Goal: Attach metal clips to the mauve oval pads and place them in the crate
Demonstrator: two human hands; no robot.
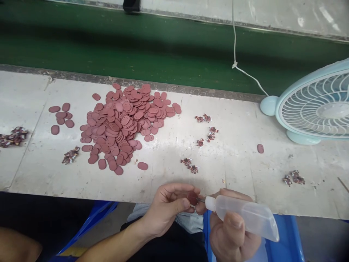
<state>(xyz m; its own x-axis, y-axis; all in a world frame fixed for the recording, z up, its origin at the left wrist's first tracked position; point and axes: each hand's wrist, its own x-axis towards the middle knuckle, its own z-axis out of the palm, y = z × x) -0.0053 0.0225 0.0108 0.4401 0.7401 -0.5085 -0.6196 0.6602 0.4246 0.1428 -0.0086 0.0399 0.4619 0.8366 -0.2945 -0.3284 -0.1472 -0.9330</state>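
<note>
Left edge: Small brown-and-white figurines sit clustered, cropped by the frame, their details too small to make out; in the corner below, a bare limb is cut off, arm or leg unclear.
Pile: Reddish oval discs lie heaped on a scuffed, seamed, off-white worktable, some showing tiny holes.
Backdrop: A green strip runs behind the table; above it, a black object is cropped at the top.
Left hand: The person's left hand pinches one dark red disc at the table's near edge, fingers partly hiding it.
Right hand: The right hand grips a plain translucent bottle, its thin nozzle at the disc; whether they touch is hard to tell.
Right side: A pale-blue fan, trailing a white cord, is cropped by the frame.
</note>
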